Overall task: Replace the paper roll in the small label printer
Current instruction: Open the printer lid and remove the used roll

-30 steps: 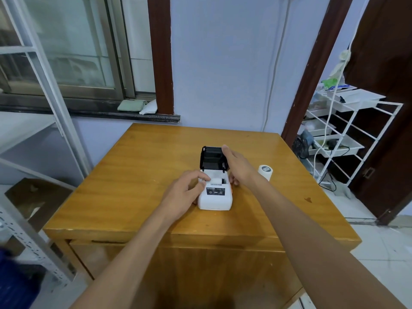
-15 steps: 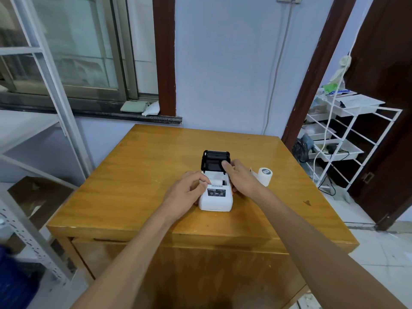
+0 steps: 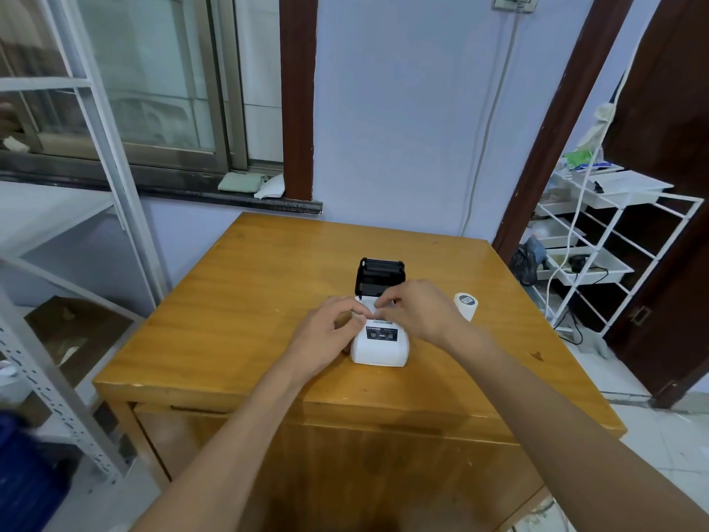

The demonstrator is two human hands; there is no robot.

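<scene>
A small white label printer (image 3: 380, 345) stands on the wooden table (image 3: 238, 301), its black lid (image 3: 380, 276) flipped up at the back. My left hand (image 3: 330, 332) grips the printer's left side. My right hand (image 3: 418, 309) reaches over the open paper bay, fingertips pinching at the white paper inside; the roll itself is mostly hidden under my fingers. A second white paper roll (image 3: 466, 305) lies on the table just right of my right hand.
A white wire rack with trays (image 3: 598, 240) stands to the right by a dark door. Metal shelving (image 3: 57, 339) and a cardboard box (image 3: 76, 328) are to the left. The wall and window sill are behind the table.
My right hand has come off the lid's edge and moved forward over the open paper bay. The left hand stays on the printer's left side.
</scene>
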